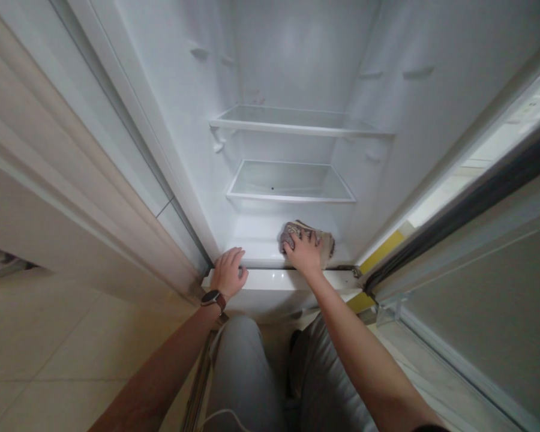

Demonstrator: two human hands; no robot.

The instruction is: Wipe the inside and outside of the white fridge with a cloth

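Key relation: the grey-brown, patterned, crumpled fabric cloth (326, 245) sits directly under the right hand (305, 253), no gap to the palm side of the fingers. Cloth is on the smooth white plastic compartment floor (255, 239) of the fridge, right of centre, close to the front edge.

Long axis of the cloth runs roughly 9 to 3 o'clock, the 3 end dipping slightly toward 4. Right forearm comes in from 5 o'clock, fingers point toward 11 — so the hand crosses the cloth's length rather than lining up with it. Bunched part is at the fingertips and toward 10; a looser, flatter flap sticks out past the hand toward 3.

Right fingers: spread, curled over the bunched cloth, grasping it from above. Thumb side is at about 9. How much fabric is tucked under the palm, can't tell.

Left hand: at 8 o'clock from the cloth, well apart, holding nothing. Fingers loosely extended, resting at the left end of the glossy white front sill (270, 279); dark round watch with a brown strap (212, 297) on that wrist. Right hand is plainly the nearer one.

Around it: clear glass lower shelf with a white rim (292, 198) at 12 o'clock, above the cloth. Large pale open fridge door (481, 312) toward 4, clear of the right hand.
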